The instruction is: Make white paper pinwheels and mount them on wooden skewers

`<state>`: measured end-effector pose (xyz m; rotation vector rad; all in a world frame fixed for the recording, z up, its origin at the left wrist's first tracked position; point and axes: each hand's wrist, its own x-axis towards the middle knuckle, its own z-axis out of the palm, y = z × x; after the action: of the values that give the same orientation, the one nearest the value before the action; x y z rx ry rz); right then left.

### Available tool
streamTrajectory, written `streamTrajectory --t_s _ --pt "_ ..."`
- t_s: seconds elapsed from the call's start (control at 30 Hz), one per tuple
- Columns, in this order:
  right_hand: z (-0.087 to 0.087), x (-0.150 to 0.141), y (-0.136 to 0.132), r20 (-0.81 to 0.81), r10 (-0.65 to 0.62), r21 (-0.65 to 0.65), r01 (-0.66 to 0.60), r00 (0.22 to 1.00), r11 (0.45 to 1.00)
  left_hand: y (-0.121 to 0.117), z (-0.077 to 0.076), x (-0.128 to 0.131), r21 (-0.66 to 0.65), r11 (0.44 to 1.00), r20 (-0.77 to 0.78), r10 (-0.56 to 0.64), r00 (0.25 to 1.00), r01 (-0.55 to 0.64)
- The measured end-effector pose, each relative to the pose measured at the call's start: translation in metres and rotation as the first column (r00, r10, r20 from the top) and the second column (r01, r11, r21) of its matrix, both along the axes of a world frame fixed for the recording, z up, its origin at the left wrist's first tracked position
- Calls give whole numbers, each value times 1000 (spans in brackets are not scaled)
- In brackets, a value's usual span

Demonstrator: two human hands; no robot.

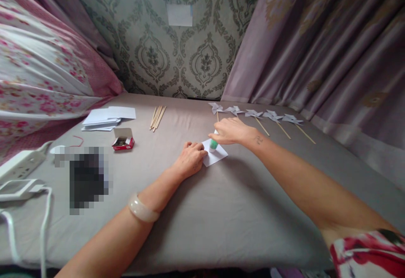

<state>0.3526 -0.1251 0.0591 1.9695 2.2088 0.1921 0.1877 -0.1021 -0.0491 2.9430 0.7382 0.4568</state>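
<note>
A small square of white paper [218, 156] lies on the grey cloth in front of me. My left hand [191, 159] is at its left edge, fingers bent and pressed together, holding the paper against the cloth. From above, my right hand [228, 130] grips a glue stick [214, 143], white with a green band. The glue stick stands nearly upright, its lower end on the paper near the middle. My fingers cover its upper part.
Several paper pinwheels [253, 113] on sticks lie in a row at the back right. Loose wooden sticks [157, 117], a stack of white paper [101, 119] and an open red box [123, 142] are at the back left. A power strip [23, 164] with cables lies far left, near a blurred dark object [88, 179].
</note>
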Motion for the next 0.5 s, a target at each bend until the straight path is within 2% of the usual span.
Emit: streamTrajectory --t_s 0.07,0.13,0.2,0.23,0.3,0.33,0.37,0.4,0.43,0.5 --pt "-8 17 -5 -86 -95 81 102 992 991 0 1 0 -3 1000 2 -1 1000 1" --pt "-19 40 -12 -244 -206 150 247 947 957 0 2 0 -4 1000 7 -6 1000 6" --pt "-33 64 -21 -492 -274 184 406 827 895 0 2 0 -4 1000 14 -12 1000 13" --pt "-41 75 -26 -646 -274 156 474 713 866 1 1 -1 -2 1000 19 -16 1000 16" --pt "-57 93 -39 -916 -203 14 534 345 845 1 1 -1 4 1000 31 -18 999 18" --pt "-65 99 -46 -971 -171 -65 510 164 858 2 0 -1 8 1000 39 -14 999 14" --pt "-72 104 -52 -989 -143 -115 461 27 880 2 0 -1 11 1000 48 -9 999 8" --pt "-79 107 -59 -988 -133 -151 414 -72 898 2 0 -1 12 1000 59 -1 998 0" --pt "-84 109 -64 -982 -131 -174 374 -137 911 3 1 -1 11 1000 70 7 997 -8" --pt "-93 113 -72 -975 -132 -187 337 -181 923 3 1 -2 2 1000 97 19 995 -20"
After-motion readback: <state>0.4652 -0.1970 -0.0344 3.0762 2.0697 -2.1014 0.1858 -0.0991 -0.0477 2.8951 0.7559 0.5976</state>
